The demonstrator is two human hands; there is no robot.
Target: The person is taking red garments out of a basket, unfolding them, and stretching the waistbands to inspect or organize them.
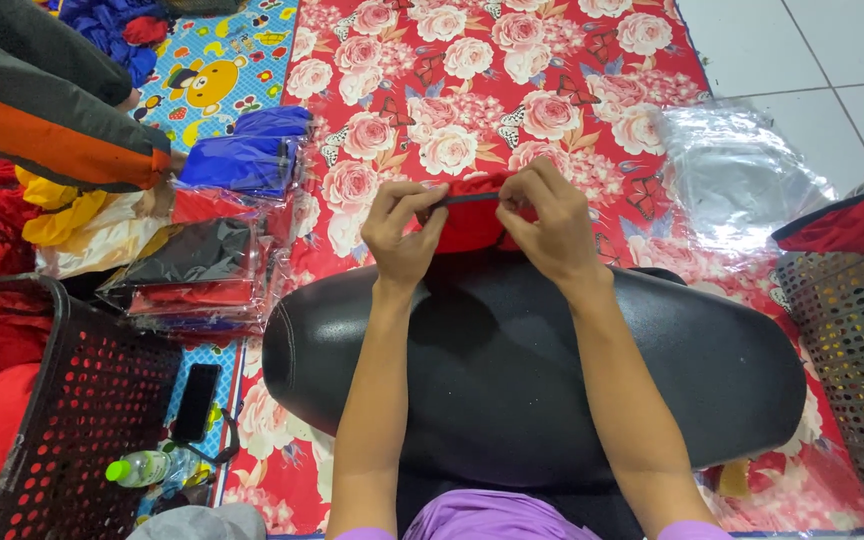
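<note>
A folded red garment [472, 215] is pinched along its top edge by the left hand [402, 235] and right hand [547, 225], both grips clamped, over the black cushion's [512, 370] far side. Looks mid-fold; next, edges probably need aligning.

One view only, riding on the person's head and tilting steeply down over the forearms. It is sitting close above the black cushion [532, 370], facing out across the red floral mat [472, 80], taking in a black basket [82, 410] near left and white tiles [812, 50] far right.
</note>
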